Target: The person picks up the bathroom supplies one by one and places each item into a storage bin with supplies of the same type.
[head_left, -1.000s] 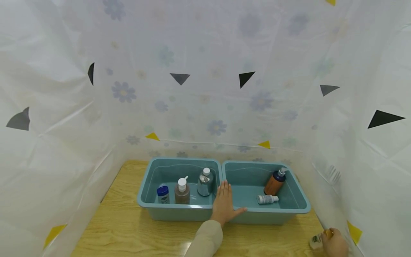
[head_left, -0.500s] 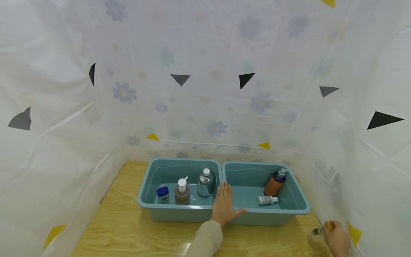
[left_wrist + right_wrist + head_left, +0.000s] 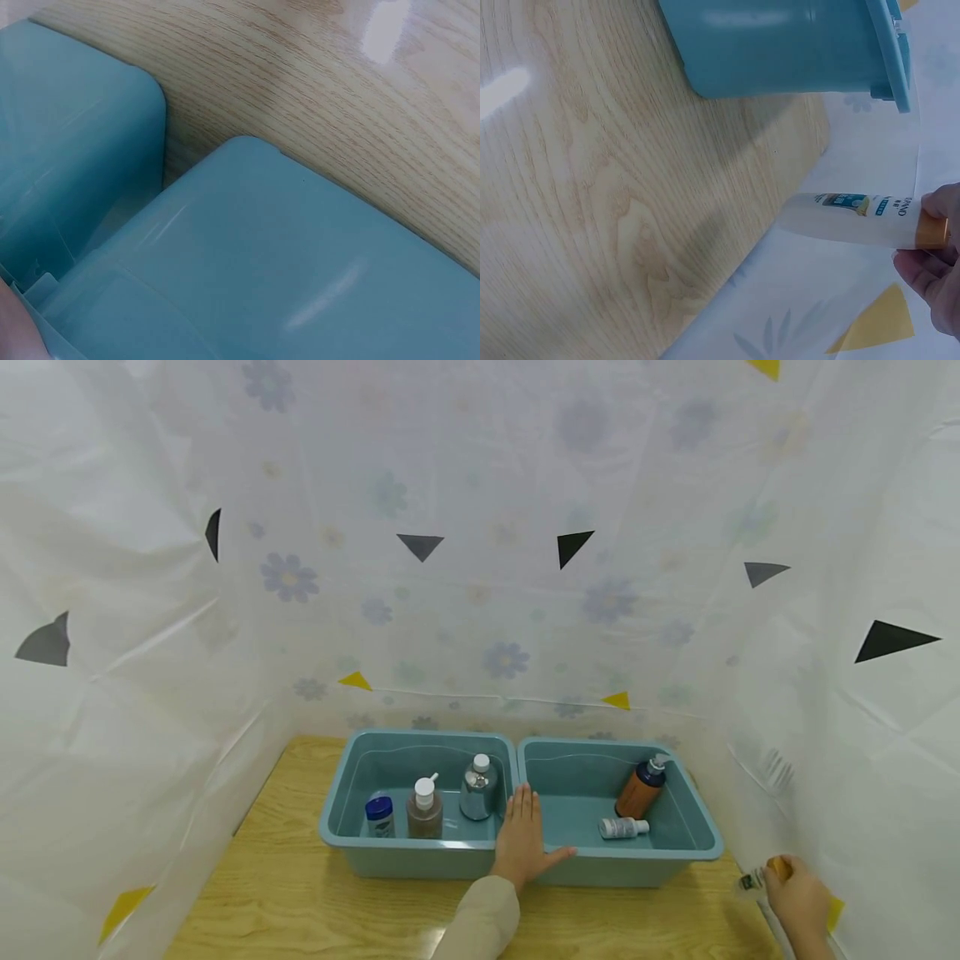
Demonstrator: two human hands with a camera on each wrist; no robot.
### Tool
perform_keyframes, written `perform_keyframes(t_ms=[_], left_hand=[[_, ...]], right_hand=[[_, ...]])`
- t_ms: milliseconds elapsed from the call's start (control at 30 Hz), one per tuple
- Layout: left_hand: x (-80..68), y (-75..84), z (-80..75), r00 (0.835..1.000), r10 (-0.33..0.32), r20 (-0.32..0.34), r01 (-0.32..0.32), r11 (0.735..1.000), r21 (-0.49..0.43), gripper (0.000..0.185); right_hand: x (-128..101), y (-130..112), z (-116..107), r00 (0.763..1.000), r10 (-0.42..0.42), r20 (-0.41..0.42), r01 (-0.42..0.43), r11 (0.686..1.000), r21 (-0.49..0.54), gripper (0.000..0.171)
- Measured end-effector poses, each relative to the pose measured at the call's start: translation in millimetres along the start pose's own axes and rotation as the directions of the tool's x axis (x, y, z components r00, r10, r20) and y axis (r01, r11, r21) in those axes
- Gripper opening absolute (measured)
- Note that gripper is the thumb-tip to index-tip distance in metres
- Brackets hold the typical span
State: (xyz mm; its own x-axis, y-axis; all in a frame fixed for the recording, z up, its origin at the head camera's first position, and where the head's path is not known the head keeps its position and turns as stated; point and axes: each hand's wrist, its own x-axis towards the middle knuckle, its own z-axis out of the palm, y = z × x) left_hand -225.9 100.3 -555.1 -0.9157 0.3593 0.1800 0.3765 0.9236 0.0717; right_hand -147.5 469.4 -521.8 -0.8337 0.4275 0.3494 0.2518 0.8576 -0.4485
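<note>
My left hand [image 3: 522, 839] rests flat, fingers straight and thumb spread, over the meeting rims of two teal bins. In the right wrist view, my right hand [image 3: 943, 259] pinches the gold cap of a pale translucent bottle [image 3: 855, 219] with a printed label. That bottle [image 3: 750, 881] is held off the table, to the right of the right bin [image 3: 570, 852]. Inside the left bin [image 3: 420, 843] stand a blue-capped container [image 3: 380, 818], a brownish pump bottle [image 3: 425, 817] and a grey white-capped bottle [image 3: 478, 789]. An amber pump bottle [image 3: 640, 789] leans in the right bin by a small white bottle [image 3: 622, 828], which lies flat.
Both bins stand on a wood-grain table [image 3: 300, 902]. White sheeting with flower prints and dark and yellow triangles surrounds the table. The right-hand sheet [image 3: 892, 760] comes close to my right hand. Bare wood lies in front of the bins.
My right hand has moved up in the head view and slightly to the right, raising the gold-capped bottle from near the table's right edge. The left hand and the bins have stayed put.
</note>
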Motion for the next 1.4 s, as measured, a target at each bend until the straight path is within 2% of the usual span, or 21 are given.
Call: perform_keyframes(t_ms=[167, 500, 1033, 1200, 1400], left_hand=[[0.1, -1.9, -2.6, 1.000, 0.000, 0.014, 0.000, 1.000, 0.001, 0.104], [1.2, -0.2, -3.1, 1.000, 0.000, 0.024, 0.001, 0.998, -0.062, 0.105], [-0.5, 0.5, -3.8, 1.000, 0.001, 0.010, 0.000, 1.000, -0.028, 0.104], [-0.4, 0.5, -1.8, 1.000, 0.000, 0.002, 0.000, 1.000, -0.024, 0.104], [-0.1, 0.9, -0.3, 1.000, -0.003, -0.011, 0.003, 1.000, -0.006, 0.104]], right_hand=[[0.9, -4.0, -2.3, 1.000, -0.017, -0.020, 0.017, 1.000, -0.002, 0.030], [10.1, -12.7, -13.7, 0.997, -0.065, -0.052, 0.066, 0.997, 0.025, 0.030], [27.0, -24.4, -25.4, 0.987, -0.094, -0.133, 0.100, 0.994, 0.041, 0.030], [32.5, -29.2, -30.1, 0.989, -0.076, -0.130, 0.082, 0.996, 0.040, 0.031], [33.9, -35.5, -35.4, 0.984, -0.097, -0.149, 0.104, 0.994, 0.040, 0.028]])
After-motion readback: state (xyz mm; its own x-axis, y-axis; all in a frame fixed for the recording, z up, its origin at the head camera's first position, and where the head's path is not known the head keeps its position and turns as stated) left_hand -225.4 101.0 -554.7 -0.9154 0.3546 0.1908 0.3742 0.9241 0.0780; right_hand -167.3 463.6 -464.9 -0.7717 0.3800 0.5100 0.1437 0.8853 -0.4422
